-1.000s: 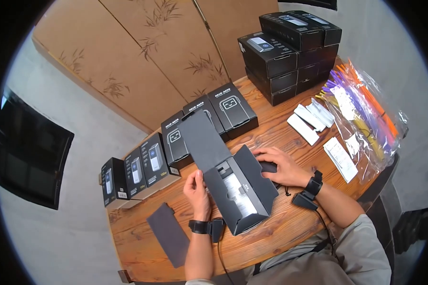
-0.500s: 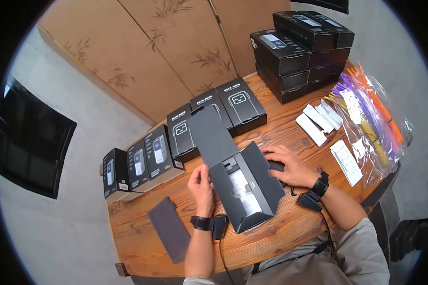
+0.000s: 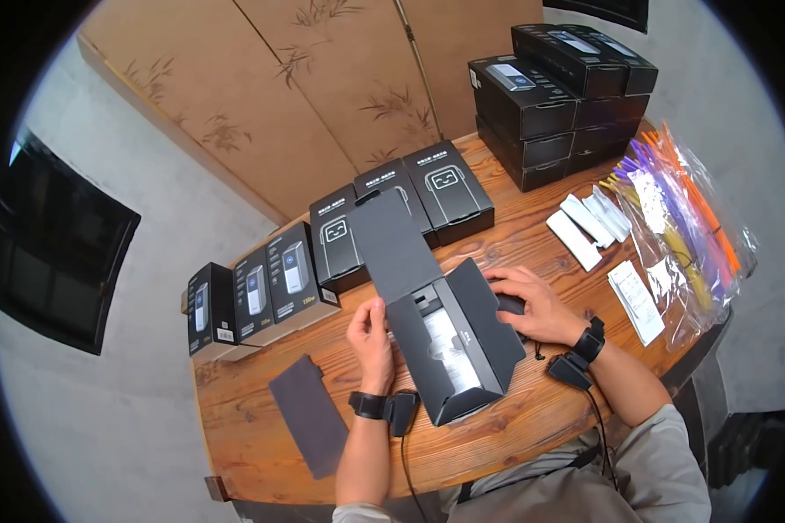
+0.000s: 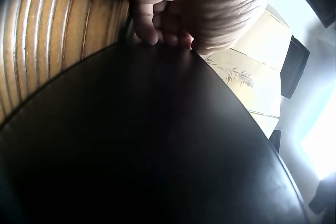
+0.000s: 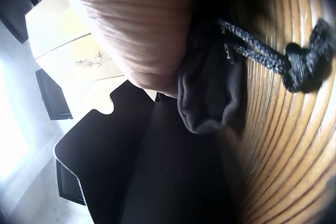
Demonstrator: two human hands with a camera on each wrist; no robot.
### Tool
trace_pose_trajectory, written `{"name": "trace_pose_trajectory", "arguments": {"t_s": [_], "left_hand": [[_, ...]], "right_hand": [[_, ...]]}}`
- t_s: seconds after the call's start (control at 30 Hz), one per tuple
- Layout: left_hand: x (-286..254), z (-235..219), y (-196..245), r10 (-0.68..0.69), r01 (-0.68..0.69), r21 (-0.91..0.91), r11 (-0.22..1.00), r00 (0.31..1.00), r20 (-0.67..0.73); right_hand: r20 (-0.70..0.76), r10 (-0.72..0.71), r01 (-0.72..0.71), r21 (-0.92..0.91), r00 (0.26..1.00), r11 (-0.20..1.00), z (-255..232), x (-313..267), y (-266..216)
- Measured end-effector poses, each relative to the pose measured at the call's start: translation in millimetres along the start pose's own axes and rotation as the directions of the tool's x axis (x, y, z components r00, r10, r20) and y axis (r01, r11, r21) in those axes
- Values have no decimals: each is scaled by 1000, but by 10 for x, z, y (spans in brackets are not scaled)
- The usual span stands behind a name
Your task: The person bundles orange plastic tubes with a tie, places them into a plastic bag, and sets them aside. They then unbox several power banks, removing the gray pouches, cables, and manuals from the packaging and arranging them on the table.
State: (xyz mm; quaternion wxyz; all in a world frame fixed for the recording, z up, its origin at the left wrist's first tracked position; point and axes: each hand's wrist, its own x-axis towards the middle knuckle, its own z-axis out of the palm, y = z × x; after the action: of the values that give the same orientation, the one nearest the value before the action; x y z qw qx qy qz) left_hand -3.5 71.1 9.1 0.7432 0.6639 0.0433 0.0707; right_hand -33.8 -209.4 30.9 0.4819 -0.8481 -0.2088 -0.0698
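An open black box (image 3: 467, 405) stands tilted on the table, its long lid flap (image 3: 397, 248) raised and a side flap (image 3: 484, 309) folded out. Inside lies something white in clear wrap (image 3: 449, 349). At the box's left edge my left hand (image 3: 372, 350) pinches the wall; the left wrist view has its fingers (image 4: 146, 27) at the edge of the black panel (image 4: 152, 134). My right hand (image 3: 542, 309), right of the side flap, grips a dark drawstring pouch (image 3: 510, 305). The right wrist view gives the pouch (image 5: 210, 95) under the palm, its knotted cord (image 5: 296, 69) hanging out.
Closed black boxes (image 3: 449, 187) line the table's back edge, with others (image 3: 292, 270) at the left. More boxes (image 3: 532, 109) are stacked at the back right. A grey sleeve (image 3: 310, 414) lies left; white packets (image 3: 576, 235), papers (image 3: 637, 301) and bagged coloured sticks (image 3: 685, 218) lie right.
The head view has shifted, so the table's things appear farther right. Both hands keep their holds on the box and the pouch.
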Motion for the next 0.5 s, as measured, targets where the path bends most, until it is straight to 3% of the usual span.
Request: {"name": "trace_pose_trajectory", "arguments": {"t_s": [0.5], "left_hand": [[30, -27, -71, 39, -39, -7, 999, 999, 12]], "right_hand": [[-3, 3, -3, 3, 1000, 1000, 12, -7, 17]]}}
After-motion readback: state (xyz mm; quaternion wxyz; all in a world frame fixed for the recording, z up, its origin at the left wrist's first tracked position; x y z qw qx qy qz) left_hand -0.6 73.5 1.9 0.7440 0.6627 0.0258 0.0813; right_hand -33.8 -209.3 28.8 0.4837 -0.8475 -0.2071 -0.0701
